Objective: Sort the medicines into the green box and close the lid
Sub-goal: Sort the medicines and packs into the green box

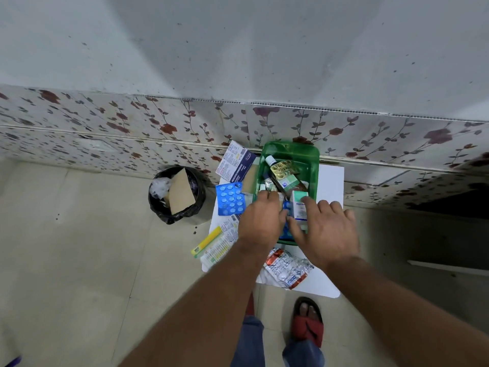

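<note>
The green box (313,165) is translucent, glossy plastic and stands on a smooth, matt white tabletop (330,181). The blue blister pack (230,198) looks like shiny plastic, and the silver strips (288,270) are crinkled foil. A matt brown cardboard piece (181,193) sits in a glossy black bin liner (164,210).

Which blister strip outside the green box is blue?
The blue blister strip of round white tablets, left of the green plastic box. The other loose one, the silver foil strip with red edging, lies nearer the person.

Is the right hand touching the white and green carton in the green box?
Touching. The head view shows the right hand with fingers on the white and green carton.
</note>
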